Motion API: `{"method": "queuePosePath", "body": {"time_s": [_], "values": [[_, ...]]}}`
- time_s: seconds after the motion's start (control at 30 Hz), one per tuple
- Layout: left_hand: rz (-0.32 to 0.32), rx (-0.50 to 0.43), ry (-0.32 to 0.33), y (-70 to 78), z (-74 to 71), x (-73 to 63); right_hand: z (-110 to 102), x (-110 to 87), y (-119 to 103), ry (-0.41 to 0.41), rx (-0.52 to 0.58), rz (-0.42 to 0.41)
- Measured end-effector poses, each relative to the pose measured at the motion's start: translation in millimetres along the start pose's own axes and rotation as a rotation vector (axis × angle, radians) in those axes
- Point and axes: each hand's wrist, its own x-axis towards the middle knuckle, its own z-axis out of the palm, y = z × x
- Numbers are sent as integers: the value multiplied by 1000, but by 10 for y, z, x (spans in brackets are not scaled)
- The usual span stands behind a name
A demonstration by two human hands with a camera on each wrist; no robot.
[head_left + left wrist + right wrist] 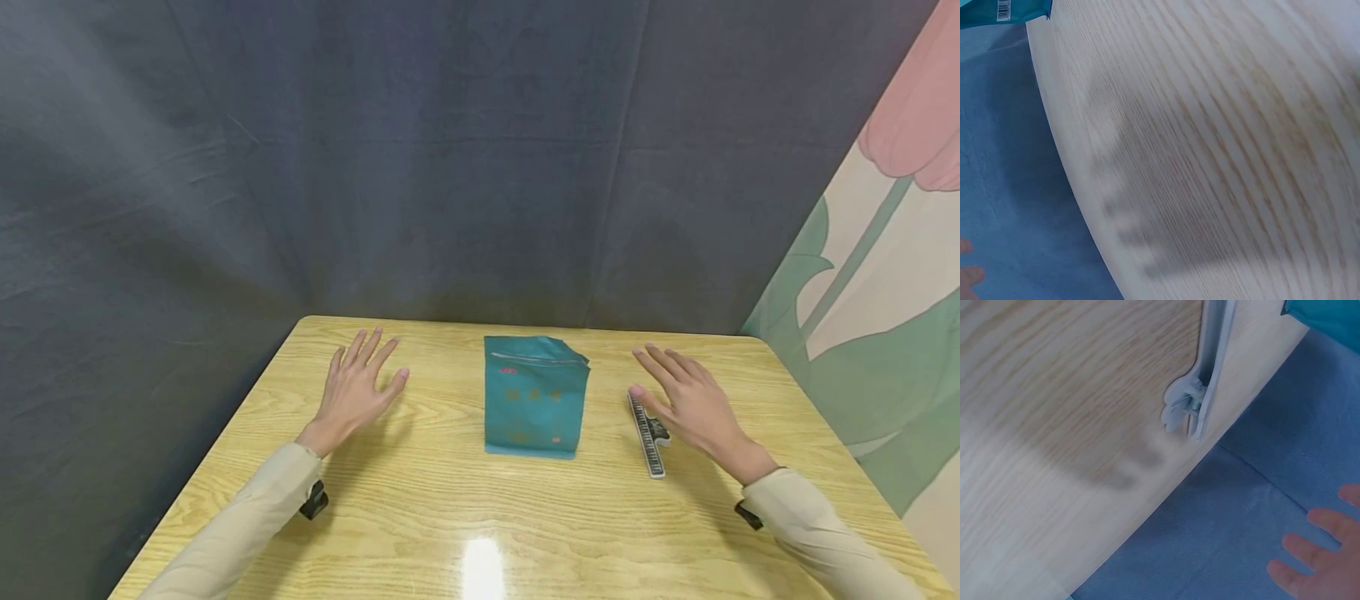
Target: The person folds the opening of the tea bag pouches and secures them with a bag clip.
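A teal pouch bag stands upright in the middle of the table, its top edge folded and creased. To its right lies a long clip with a black-and-white piano-key pattern; its pale underside and spring show in the right wrist view. My left hand hovers left of the bag, fingers spread, holding nothing. Over the clip's right side is my right hand, fingers extended and also holding nothing; in the head view its thumb overlaps the clip's far end. Whether it touches the clip I cannot tell.
The wooden table ends at the back against a dark blue curtain, which also hangs along the left. On the right is a wall painted with a flower.
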Motion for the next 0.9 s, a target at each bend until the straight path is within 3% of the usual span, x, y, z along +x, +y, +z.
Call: {"method": "queuePosePath", "body": {"time_s": [0.9], "values": [[16, -48, 7, 149, -68, 49, -29, 117, -168, 55, 27, -67]]}}
